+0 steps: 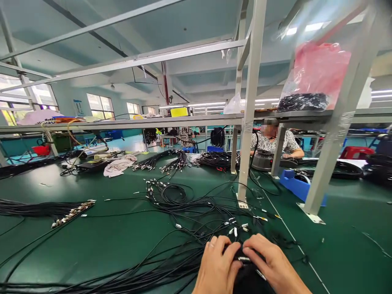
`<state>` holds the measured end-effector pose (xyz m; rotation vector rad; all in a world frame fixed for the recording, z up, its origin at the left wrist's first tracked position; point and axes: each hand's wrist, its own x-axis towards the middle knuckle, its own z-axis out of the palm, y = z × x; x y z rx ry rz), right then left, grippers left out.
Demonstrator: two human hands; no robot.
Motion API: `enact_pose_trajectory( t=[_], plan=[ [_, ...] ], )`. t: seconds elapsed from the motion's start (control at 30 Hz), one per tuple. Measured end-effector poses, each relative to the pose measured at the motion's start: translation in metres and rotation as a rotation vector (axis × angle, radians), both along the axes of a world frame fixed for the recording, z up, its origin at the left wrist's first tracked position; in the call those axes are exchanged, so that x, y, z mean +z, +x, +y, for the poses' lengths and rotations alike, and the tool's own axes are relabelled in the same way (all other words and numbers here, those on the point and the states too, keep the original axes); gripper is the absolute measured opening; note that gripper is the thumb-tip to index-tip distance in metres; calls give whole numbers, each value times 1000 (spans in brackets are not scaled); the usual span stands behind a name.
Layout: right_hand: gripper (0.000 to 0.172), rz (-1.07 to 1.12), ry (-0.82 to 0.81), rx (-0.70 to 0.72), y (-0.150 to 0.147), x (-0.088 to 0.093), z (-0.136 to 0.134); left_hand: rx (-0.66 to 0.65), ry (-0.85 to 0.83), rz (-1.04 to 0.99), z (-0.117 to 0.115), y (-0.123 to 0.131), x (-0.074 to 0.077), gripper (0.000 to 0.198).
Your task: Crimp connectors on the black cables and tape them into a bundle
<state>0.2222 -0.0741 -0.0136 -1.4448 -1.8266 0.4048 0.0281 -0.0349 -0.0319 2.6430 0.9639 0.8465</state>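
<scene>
My left hand (218, 263) is closed, its thumb and fingers curled at the end of a bundle of black cables (171, 263). Close beside it, my right hand (267, 261) is closed too, thumb and fingertips by a silver connector (244, 259). Both sets of fingertips nearly meet over the black cable ends, and what lies between them is partly hidden. Just beyond the hands, loose cable ends with silver and white tips (235, 232) lie on the green table (116, 241). Further off rests a tangle of coiled black cables (171, 194).
A cable bundle with metal ends (73, 212) lies at left. White shelf posts (249, 106) stand on the table, with a blue tape dispenser (295, 185) near one. A cloth (119, 165) and more cable bundles (174, 159) lie further back. A co-worker (289, 143) sits opposite.
</scene>
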Motion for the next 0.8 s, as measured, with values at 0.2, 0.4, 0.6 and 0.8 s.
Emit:
enact_pose_trajectory(
  t=[0.2,0.4,0.6,0.8],
  plan=[
    [46,38,-34,-103,8,-12,1,88,-50,-100,4,-1,-1,29],
    [23,-103,-68,-137,17,-37,8,45,-93,-146,5,-7,11,26],
    [18,-72,-119,-115,11,-25,3,13,-113,-155,3,-7,9,30],
    [36,148,-290,-38,7,-2,-5,55,-64,-79,3,-2,0,36]
  ],
)
